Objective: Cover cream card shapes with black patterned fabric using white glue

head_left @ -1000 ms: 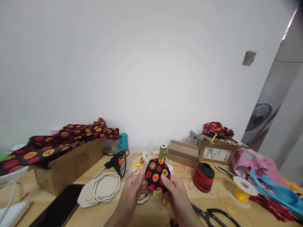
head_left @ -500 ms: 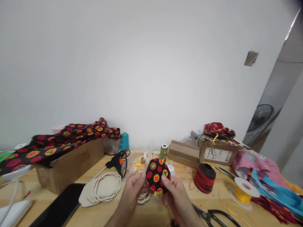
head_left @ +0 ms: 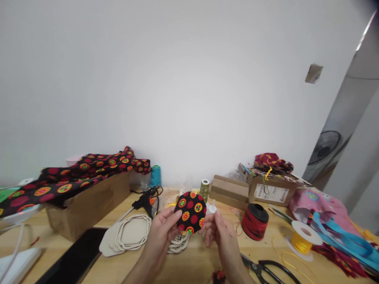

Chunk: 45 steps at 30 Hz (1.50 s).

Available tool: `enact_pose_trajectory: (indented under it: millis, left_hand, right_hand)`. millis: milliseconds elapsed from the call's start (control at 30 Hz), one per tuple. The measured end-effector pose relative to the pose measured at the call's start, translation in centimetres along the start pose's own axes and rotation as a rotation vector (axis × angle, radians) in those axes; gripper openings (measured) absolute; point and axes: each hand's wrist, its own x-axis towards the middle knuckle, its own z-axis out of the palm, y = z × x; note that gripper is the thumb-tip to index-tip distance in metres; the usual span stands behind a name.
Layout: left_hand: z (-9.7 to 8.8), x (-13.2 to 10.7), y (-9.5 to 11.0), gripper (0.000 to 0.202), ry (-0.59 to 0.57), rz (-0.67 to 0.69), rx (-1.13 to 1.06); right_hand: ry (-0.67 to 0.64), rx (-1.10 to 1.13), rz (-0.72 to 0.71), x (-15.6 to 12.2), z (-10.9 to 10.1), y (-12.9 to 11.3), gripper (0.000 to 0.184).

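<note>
A flat, roundish fabric-covered piece (head_left: pixel 192 211), black with red dots and bright flower circles, is held up above the table. Small yellow loops show at its top and bottom edges. My left hand (head_left: pixel 162 230) grips its left side, thumb on the front and fingers behind. At its right edge is my right hand (head_left: pixel 220 232), fingers bent and thumb off the fabric; whether a fingertip touches the edge is hard to see. Under the piece lie pale cut-out wooden shapes (head_left: pixel 178 246), partly hidden. Black-handled scissors (head_left: pixel 257 269) lie by my right wrist, near a small scrap of patterned cloth (head_left: pixel 219 277).
At left are stacked wooden frames (head_left: pixel 130 236), a glue gun (head_left: pixel 145 202), a black phone-like slab (head_left: pixel 72 258) and a cardboard box (head_left: pixel 89 205) draped with patterned fabric (head_left: pixel 89 173). At right stand a red cord spool (head_left: pixel 255 223), a yellow cord spool (head_left: pixel 302 241) and an open box (head_left: pixel 271 193).
The fabric-covered piece has moved left and slightly up with my left hand. My right thumb has come off its front, and my right hand has drawn to the right.
</note>
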Motion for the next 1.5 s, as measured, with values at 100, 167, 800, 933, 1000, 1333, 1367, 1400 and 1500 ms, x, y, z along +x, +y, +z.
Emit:
enact_pose_trajectory:
  millis: [100, 167, 800, 933, 1000, 1333, 1367, 1400, 1500]
  left_hand:
    - [0.1, -0.1, 0.0, 0.021, -0.020, -0.010, -0.005]
    - [0.2, -0.2, 0.0, 0.023, -0.034, -0.016, -0.008]
    - [0.8, -0.1, -0.1, 0.025, -0.010, -0.034, -0.166]
    - [0.5, 0.1, -0.2, 0.020, 0.047, -0.068, -0.288]
    - [0.1, 0.2, -0.2, 0.021, 0.071, -0.128, -0.351]
    - [-0.7, -0.2, 0.4, 0.018, -0.121, -0.450, -0.724]
    - [-0.7, -0.2, 0.4, 0.018, -0.131, -0.472, -0.742]
    - [-0.6, -0.2, 0.3, 0.019, -0.140, -0.496, -0.754]
    - [-0.5, -0.1, 0.1, 0.028, -0.164, -0.566, -0.760]
  right_hand:
    - [-0.030, -0.144, -0.063, -0.4, 0.3, -0.1, 0.053]
    - [-0.033, -0.236, -0.077, -0.7, 0.6, -0.2, 0.049]
    - [0.003, -0.759, -0.471, -1.6, 0.5, 0.1, 0.033]
    - [0.330, -0.707, -0.603, -1.0, -0.3, -0.9, 0.020]
    - [0.499, -0.725, -0.554, -0.2, -1.0, -1.0, 0.028]
    - [0.243, -1.182, -0.116, 1.3, -2.6, -0.8, 0.037]
    - [0.287, -1.199, -0.112, 1.6, -2.9, -1.3, 0.038]
    - [0.329, -1.218, -0.110, 2.0, -3.3, -1.9, 0.041]
    - [0.389, -1.278, -0.125, 3.5, -4.4, -3.2, 0.044]
